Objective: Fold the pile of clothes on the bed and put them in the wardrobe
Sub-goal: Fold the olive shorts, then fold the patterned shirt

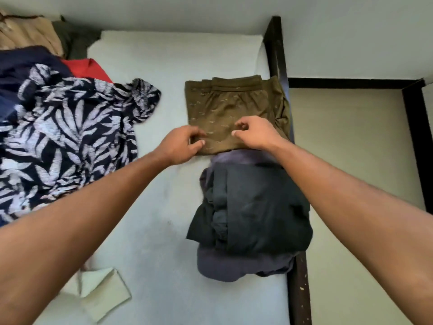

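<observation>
Olive-brown patterned shorts lie folded flat on the pale bed, near its right edge. My left hand pinches their near left edge between thumb and fingers. My right hand hovers over the near right part with curled fingers and thumb touching the cloth; whether it grips is unclear. Just nearer to me sits a stack of folded dark clothes, black on top of grey-purple. A loose pile lies at the left: a navy leaf-print garment, a red one, a tan one.
A dark wooden bed frame runs along the right edge of the mattress, with beige floor beyond it. A cream folded cloth lies at the near left. A dark green garment sits by the wall.
</observation>
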Tool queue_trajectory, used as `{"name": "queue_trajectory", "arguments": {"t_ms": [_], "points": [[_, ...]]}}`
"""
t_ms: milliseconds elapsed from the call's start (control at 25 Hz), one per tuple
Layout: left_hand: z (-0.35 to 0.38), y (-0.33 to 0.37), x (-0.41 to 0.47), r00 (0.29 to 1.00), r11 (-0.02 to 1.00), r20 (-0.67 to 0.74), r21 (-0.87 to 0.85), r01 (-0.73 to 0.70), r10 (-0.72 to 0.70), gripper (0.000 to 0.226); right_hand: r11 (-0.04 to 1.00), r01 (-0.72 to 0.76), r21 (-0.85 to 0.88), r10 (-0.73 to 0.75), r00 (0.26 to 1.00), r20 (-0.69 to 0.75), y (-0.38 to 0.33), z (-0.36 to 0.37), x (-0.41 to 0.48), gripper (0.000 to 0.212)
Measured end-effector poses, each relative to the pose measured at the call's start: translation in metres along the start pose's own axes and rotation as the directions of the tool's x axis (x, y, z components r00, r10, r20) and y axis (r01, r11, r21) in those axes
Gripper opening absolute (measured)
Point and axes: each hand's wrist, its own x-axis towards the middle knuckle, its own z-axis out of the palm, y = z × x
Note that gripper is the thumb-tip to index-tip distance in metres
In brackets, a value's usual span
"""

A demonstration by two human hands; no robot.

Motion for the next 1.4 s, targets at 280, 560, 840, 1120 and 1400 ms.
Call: {"name": "queue_trajectory", "arguments": {"t_ms": [280, 560, 840, 1120, 1400], "points": [[-0.065, -0.180, -0.194, 0.936, 0.947, -0.316, 0.223, 0.232, -0.155, 0.043, 0.963, -0.009, 0.271, 0.022, 0.999, -0.044, -0.177, 0.096, -0.055, 0.024], [-0.078, -0.279, -0.284, 0.970, 0.946, -0.201, 0.263, 0.188, -0.137, 0.052, 0.858, -0.276, 0.433, 0.333, 0.941, -0.059, -0.300, 0.264, -0.068, 0.071], [-0.106, -0.246, -0.268, 0.966, 0.999, -0.257, 0.028, -0.026, 0.032, 0.020, 0.535, -0.290, 0.794, 0.492, 0.870, -0.014, -0.278, 0.278, -0.123, 0.050], [-0.050, -0.161, -0.369, 0.943, 0.978, 0.325, -0.210, 0.001, 0.069, 0.023, 0.801, -0.482, -0.354, 0.579, 0.774, 0.255, -0.215, 0.247, -0.216, 0.040], [-0.039, -0.175, -0.355, 0.940, 0.882, -0.152, -0.418, 0.218, -0.304, 0.011, 0.850, -0.248, 0.464, 0.223, 0.969, 0.108, -0.286, 0.257, -0.158, 0.080]]}}
